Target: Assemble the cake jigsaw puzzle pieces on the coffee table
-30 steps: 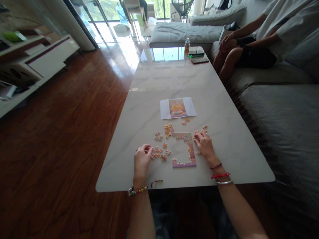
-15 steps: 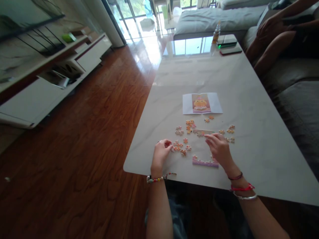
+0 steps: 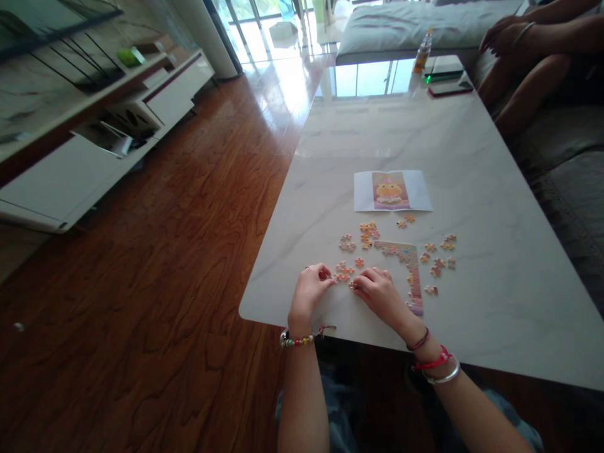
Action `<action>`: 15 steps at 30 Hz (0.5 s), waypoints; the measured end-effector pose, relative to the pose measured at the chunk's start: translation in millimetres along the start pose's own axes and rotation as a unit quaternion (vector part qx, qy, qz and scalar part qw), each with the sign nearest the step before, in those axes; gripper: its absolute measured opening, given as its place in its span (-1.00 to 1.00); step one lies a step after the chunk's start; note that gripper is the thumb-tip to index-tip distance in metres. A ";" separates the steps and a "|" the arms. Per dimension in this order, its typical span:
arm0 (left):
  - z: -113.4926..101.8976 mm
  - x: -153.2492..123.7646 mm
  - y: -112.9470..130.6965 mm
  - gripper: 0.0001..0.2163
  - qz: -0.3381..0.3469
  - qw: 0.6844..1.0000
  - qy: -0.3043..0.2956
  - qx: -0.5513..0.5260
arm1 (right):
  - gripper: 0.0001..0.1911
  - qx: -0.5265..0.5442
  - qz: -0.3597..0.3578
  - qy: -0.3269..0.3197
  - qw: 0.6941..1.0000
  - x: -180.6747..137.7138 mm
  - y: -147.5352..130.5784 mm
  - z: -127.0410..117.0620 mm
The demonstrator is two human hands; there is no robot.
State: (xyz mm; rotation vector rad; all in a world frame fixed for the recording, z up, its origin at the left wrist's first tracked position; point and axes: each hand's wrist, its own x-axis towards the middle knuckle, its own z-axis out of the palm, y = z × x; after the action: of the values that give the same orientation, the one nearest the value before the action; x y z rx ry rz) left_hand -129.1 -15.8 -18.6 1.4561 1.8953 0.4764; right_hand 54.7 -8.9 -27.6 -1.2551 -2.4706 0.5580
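My left hand (image 3: pixel 311 292) rests on the white marble table (image 3: pixel 476 264) near its front edge, fingers curled beside a small heap of loose puzzle pieces (image 3: pixel 343 271). My right hand (image 3: pixel 379 293) lies just right of it, fingertips pinched at a loose piece (image 3: pixel 352 285) between the two hands. The joined pink puzzle border (image 3: pixel 409 264) forms an L to the right of my right hand. A printed reference picture (image 3: pixel 392 190) lies farther back. More loose pieces (image 3: pixel 438 255) are scattered right of the border.
A bottle (image 3: pixel 423 43), a dark device with a green light (image 3: pixel 442 68) and a phone (image 3: pixel 450 89) stand at the table's far end. Another person's hand and leg (image 3: pixel 514 63) rest on the grey sofa (image 3: pixel 570 170) at right. Wooden floor and a low white cabinet (image 3: pixel 85 157) lie to the left.
My right hand has moved left from the puzzle border to the loose pieces beside my left hand. The view has swung slightly to the left.
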 end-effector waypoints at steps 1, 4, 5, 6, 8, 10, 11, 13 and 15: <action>-0.3 0.0 0.7 -0.89 0.001 1.000 0.000 0.002 | -0.91 0.026 0.001 0.000 1.000 0.2 0.9 -0.4; -1.7 0.1 3.8 -0.90 0.002 1.000 0.002 0.005 | -0.87 0.131 0.026 0.015 0.991 0.6 5.6 -3.1; -2.1 0.2 5.1 -0.90 0.002 1.000 0.003 0.006 | -0.86 0.166 0.043 0.024 0.985 0.7 7.6 -4.7; -2.4 0.3 6.7 -0.90 0.003 1.000 0.005 0.007 | -0.86 0.198 0.061 0.031 0.978 0.9 9.7 -6.5; -2.6 0.6 10.4 -0.90 0.012 1.000 0.011 0.008 | -0.85 0.249 0.099 0.036 0.963 1.0 14.0 -10.7; -1.8 0.5 15.1 -0.90 0.032 0.999 0.014 0.005 | -0.83 0.297 0.133 0.023 0.945 0.8 18.2 -14.9; -1.0 0.4 17.7 -0.90 0.046 0.999 0.011 0.002 | -0.82 0.323 0.147 0.014 0.935 0.5 20.4 -16.8; 1.5 0.2 22.8 -0.89 0.079 0.997 -0.004 -0.003 | -0.81 0.379 0.166 -0.001 0.910 -0.5 24.8 -20.1; 4.8 0.3 27.0 -0.88 0.114 0.993 -0.025 -0.006 | -0.80 0.421 0.173 -0.008 0.891 -1.8 29.6 -23.0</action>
State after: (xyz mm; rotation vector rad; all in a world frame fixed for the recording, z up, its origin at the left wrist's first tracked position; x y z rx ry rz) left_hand -107.0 -7.9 -4.3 1.6703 1.6932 0.5505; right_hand 86.5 10.1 -21.6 -1.2640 -1.6384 1.5180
